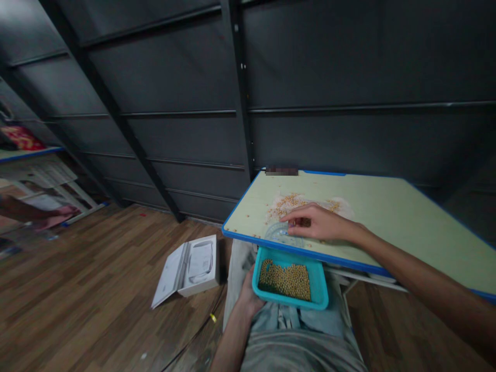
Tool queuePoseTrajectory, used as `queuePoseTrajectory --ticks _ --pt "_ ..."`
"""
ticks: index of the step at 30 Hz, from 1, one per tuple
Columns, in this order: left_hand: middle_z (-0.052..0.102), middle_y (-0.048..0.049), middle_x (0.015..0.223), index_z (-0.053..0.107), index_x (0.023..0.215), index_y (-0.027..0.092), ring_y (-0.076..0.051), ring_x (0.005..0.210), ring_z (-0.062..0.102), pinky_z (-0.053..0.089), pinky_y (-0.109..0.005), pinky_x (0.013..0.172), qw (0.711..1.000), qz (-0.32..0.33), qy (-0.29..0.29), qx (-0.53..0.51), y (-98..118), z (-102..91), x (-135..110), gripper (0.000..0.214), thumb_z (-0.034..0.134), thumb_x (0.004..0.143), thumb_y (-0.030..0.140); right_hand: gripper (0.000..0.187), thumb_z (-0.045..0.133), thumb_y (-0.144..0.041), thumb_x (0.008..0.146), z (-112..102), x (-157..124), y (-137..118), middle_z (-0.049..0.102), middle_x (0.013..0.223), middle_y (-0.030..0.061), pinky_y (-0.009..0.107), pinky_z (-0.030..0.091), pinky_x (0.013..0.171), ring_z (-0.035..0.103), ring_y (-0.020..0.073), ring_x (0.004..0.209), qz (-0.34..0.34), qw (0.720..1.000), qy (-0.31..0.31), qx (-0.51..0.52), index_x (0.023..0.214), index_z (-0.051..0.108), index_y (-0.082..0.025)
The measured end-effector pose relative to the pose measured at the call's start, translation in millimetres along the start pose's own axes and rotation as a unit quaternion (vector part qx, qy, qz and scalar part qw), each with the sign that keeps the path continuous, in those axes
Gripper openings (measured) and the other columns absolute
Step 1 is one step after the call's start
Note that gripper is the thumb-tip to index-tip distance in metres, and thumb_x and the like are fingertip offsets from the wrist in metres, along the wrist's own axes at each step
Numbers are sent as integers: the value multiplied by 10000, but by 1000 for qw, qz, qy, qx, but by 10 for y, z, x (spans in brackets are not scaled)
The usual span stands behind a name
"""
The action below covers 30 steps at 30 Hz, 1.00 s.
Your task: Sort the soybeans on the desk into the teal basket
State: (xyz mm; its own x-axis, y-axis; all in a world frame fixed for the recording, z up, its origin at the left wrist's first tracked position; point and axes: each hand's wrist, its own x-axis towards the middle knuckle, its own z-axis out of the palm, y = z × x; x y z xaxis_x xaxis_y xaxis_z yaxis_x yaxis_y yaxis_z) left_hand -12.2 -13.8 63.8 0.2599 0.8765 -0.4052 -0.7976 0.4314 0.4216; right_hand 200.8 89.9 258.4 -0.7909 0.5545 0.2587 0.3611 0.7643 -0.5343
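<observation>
My left hand (pixel 251 295) grips the left side of a turquoise plastic basket (pixel 320 289) above my lap, just below the table edge. Inside the basket lies a layer of small round golden beads (pixel 289 280). Over the table, my right hand (pixel 313 221) is bent down with its fingers curled in; what they hold, if anything, is hidden. Below its fingertips a clear protractor (pixel 277 233) lies near the table's front edge. Scattered golden pieces (pixel 284 204) are spread on a pale patch just beyond this hand.
The pale-green table (pixel 391 217) has a blue edge and stands against a dark panelled wall (pixel 186 139). An opened white box (pixel 199 263) and a cable (pixel 194 338) are on the wooden floor to the left. Another person's arm (pixel 23 207) shows at far left.
</observation>
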Motion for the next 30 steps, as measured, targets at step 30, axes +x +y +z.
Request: queuePoseTrajectory --ticks 30 --pt "848 -131 999 798 1029 184 -385 1251 691 522 -538 1111 1000 -2 -9 28 34 106 -77 355 799 727 369 361 638 -218 996 -62 26 86 773 1274 75 405 520 980 710 236 1088 14 996 49 -70 1339 729 -283"
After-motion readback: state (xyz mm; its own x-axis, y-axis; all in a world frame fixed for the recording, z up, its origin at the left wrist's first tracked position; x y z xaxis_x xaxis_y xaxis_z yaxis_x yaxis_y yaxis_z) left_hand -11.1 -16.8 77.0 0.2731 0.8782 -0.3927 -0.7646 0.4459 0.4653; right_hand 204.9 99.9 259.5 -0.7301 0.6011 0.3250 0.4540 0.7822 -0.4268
